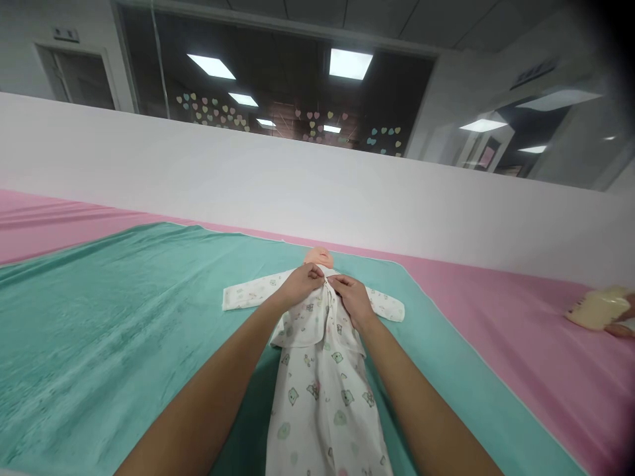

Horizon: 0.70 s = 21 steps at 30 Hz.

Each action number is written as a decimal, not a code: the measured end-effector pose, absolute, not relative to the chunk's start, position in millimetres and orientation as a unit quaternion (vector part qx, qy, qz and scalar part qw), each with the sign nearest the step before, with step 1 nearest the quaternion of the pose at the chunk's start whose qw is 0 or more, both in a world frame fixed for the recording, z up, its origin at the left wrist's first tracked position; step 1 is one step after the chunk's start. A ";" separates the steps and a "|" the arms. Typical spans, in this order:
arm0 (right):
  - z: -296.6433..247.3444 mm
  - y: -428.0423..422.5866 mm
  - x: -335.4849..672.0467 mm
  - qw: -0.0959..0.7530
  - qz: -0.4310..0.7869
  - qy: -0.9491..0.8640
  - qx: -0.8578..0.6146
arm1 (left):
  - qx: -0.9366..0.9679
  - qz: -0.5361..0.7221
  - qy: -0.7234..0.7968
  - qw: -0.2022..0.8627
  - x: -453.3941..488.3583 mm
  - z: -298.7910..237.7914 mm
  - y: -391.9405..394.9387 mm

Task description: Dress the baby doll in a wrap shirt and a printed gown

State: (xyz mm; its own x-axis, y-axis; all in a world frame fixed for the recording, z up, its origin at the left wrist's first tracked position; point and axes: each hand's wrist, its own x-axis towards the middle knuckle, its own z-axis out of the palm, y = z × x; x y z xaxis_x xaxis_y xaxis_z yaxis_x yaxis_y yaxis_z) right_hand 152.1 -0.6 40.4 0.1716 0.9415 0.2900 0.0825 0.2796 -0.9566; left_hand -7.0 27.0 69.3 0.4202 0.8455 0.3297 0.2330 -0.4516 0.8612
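A baby doll (318, 256) lies on its back, its head at the far end. It wears a white printed baby jacket (303, 329), sleeves spread to both sides, over white printed bottoms (322, 403). My left hand (303, 281) pinches the jacket's front edge near the neckline. Just across from it, my right hand (351, 294) grips the opposite front edge with its fingers together. Below the hands the two front edges run close side by side. Whatever fastener sits between my fingertips is too small to make out.
Under the doll spreads a teal blanket (124, 317) over a pink sheet (486, 311). A low white wall (297, 192) runs behind. At the far right another person's hand (622, 328) is beside a pale yellow item (595, 309).
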 end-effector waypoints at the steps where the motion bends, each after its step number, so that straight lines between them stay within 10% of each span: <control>1: 40.3 -0.5 152.1 0.596 0.358 -0.535 -0.481 | 0.750 0.396 0.351 0.396 -8.1 69.7 27.2; 21: 40.9 0.2 152.7 0.586 0.369 -0.550 -0.468 | 0.703 0.387 0.344 0.488 -13.7 73.5 27.4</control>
